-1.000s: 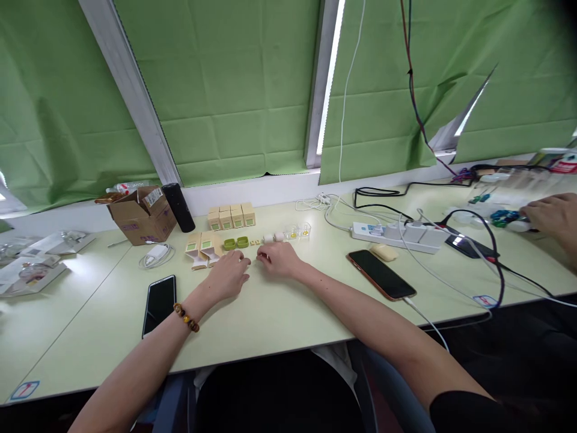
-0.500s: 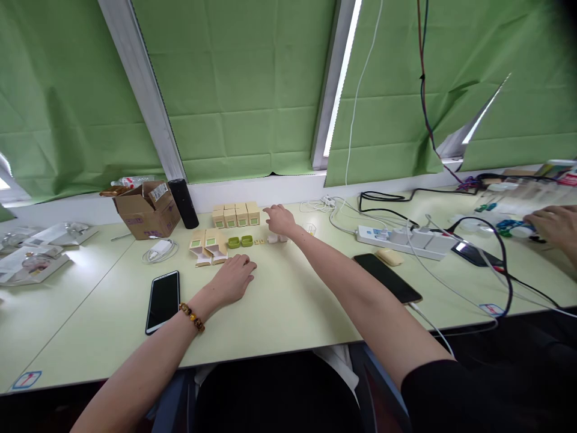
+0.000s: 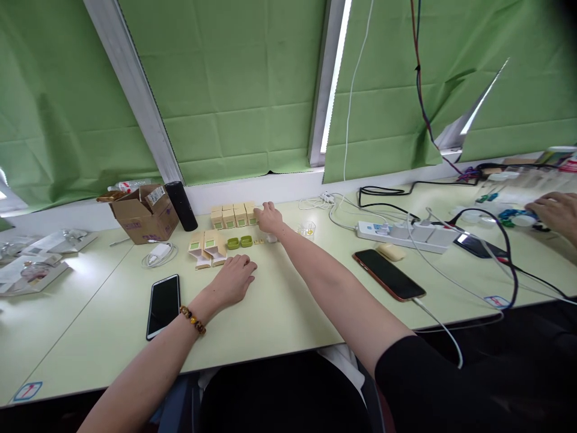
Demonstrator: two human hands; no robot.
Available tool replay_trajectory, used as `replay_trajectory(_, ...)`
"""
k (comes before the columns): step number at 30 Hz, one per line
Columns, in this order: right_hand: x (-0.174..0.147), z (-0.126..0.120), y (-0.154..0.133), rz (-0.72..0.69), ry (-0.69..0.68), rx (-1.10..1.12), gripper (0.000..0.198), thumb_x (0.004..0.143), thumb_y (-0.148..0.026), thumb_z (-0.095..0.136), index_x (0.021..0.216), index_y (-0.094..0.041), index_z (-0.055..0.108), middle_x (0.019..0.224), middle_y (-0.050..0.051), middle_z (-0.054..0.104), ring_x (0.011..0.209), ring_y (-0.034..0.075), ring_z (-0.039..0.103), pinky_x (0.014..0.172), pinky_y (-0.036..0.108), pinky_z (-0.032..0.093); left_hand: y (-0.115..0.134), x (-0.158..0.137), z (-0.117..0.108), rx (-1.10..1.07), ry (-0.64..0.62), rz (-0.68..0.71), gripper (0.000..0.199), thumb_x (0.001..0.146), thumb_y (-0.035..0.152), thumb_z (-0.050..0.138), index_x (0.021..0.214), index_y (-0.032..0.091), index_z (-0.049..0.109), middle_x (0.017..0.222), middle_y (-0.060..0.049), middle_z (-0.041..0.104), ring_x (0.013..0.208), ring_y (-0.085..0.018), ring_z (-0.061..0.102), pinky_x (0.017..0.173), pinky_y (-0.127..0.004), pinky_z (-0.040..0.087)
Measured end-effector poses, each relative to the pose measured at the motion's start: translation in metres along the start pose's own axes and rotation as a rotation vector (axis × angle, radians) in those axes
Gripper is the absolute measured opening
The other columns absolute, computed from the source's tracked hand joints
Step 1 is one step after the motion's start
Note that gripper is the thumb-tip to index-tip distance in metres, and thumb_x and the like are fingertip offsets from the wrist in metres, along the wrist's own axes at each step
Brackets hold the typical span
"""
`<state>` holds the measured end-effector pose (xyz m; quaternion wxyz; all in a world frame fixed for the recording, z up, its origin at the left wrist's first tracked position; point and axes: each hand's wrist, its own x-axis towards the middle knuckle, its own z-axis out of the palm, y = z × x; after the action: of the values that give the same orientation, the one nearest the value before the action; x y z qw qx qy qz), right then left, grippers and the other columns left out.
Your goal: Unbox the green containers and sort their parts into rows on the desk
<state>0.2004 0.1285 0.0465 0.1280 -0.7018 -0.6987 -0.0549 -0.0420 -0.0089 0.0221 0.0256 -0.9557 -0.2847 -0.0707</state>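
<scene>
Well, we have our right hand (image 3: pixel 270 219) at the right end of the far row of small boxes (image 3: pixel 229 218), beside the last one; we cannot tell whether its fingers grip it. Our left hand (image 3: pixel 233 279) rests nearer on the table (image 3: pixel 279 319), fingers released and loosely bent. Just beyond it stand two opened boxes (image 3: pixel 207 245), left of two green cases (image 3: pixel 240 242).

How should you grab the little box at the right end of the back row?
Probably pinch the end box by its flat front and back, coming from the right, where the right hand is. It stands upright with its left side close against the next box, leaving little room there.
</scene>
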Motion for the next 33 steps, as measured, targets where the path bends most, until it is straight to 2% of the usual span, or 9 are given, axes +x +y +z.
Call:
replay_trajectory(3,0.001,0.001,-0.002,-0.025,0.020,0.045,0.052,0.094,-0.016,0.063,0.144,-0.017,0.048,0.162,0.020,0.041,0.161,0.034,0.016,0.117,0.044,0.038,0.002,0.001,-0.002,0.022,-0.006,0.003,0.022,0.105,0.026,0.043,0.116,0.020,0.061,0.119,-0.014,0.061,0.111,-0.029,0.058,0.097,-0.045,0.045)
replay_trajectory(9,-0.001,0.003,-0.011,0.044,0.052,0.227,0.042,0.094,-0.015,0.062,0.133,-0.017,0.049,0.134,0.020,0.065,0.131,0.032,0.055,0.100,0.041,0.050,0.003,0.002,-0.003,0.029,0.000,0.015,0.020,0.104,0.024,0.043,0.112,0.020,0.061,0.118,-0.014,0.062,0.111,-0.030,0.058,0.098,-0.046,0.044)
replay_trajectory(16,-0.025,-0.019,-0.001,0.075,0.205,0.585,0.033,0.097,-0.028,0.061,0.126,-0.023,0.045,0.129,0.013,0.065,0.106,0.023,0.067,0.086,0.037,0.057,-0.008,0.003,-0.001,-0.104,0.148,-0.047,0.024,0.099,0.023,0.052,0.119,0.020,0.064,0.125,-0.015,0.065,0.118,-0.033,0.060,0.104,-0.053,0.045)
replay_trajectory(17,-0.035,-0.023,0.003,0.073,0.211,0.691,0.032,0.097,-0.031,0.063,0.123,-0.024,0.046,0.125,0.010,0.067,0.100,0.021,0.069,0.083,0.035,0.059,-0.011,0.004,-0.002,-0.176,0.212,-0.085,0.024,0.098,0.023,0.052,0.119,0.019,0.065,0.125,-0.016,0.066,0.119,-0.033,0.061,0.104,-0.053,0.046)
replay_trajectory(20,-0.077,-0.033,0.013,0.054,0.098,1.414,0.045,0.081,-0.035,0.083,0.109,-0.024,0.049,0.098,0.004,0.070,0.087,0.020,0.072,0.077,0.037,0.063,-0.015,0.012,-0.008,-0.579,0.382,-0.278,0.021,0.099,0.030,0.053,0.113,0.019,0.064,0.119,-0.015,0.070,0.112,-0.031,0.065,0.098,-0.050,0.052)
replay_trajectory(23,-0.126,-0.041,0.019,-0.014,-0.041,1.740,0.055,0.071,-0.038,0.093,0.106,-0.024,0.053,0.086,0.001,0.071,0.081,0.020,0.073,0.076,0.039,0.065,-0.010,0.020,-0.016,-1.243,0.336,-0.450,0.029,0.099,0.045,0.058,0.110,0.019,0.061,0.107,-0.014,0.073,0.099,-0.028,0.071,0.085,-0.045,0.058)
replay_trajectory(26,-0.162,-0.047,0.018,-0.081,-0.054,1.823,0.055,0.072,-0.039,0.095,0.107,-0.024,0.056,0.088,0.001,0.073,0.084,0.019,0.073,0.078,0.036,0.064,0.004,0.028,-0.022,-1.774,0.118,-0.424,0.041,0.097,0.052,0.063,0.115,0.016,0.063,0.105,-0.018,0.076,0.099,-0.030,0.075,0.089,-0.047,0.059)
replay_trajectory(29,-0.177,-0.049,0.013,-0.090,-0.021,1.829,0.054,0.073,-0.041,0.095,0.108,-0.025,0.057,0.087,-0.001,0.072,0.080,0.017,0.072,0.077,0.034,0.062,0.023,0.034,-0.021,-2.010,-0.058,-0.320,0.051,0.099,0.055,0.058,0.117,0.009,0.069,0.114,-0.024,0.076,0.106,-0.034,0.075,0.099,-0.050,0.057)
replay_trajectory(33,-0.181,-0.043,0.007,-0.071,0.001,1.795,0.054,0.075,-0.046,0.092,0.111,-0.027,0.056,0.095,0.000,0.073,0.081,0.017,0.070,0.078,0.035,0.061,0.038,0.032,-0.014,-2.126,0.025,-0.231,0.052,0.098,0.051,0.063,0.123,0.007,0.069,0.117,-0.023,0.076,0.111,-0.035,0.074,0.107,-0.050,0.053)
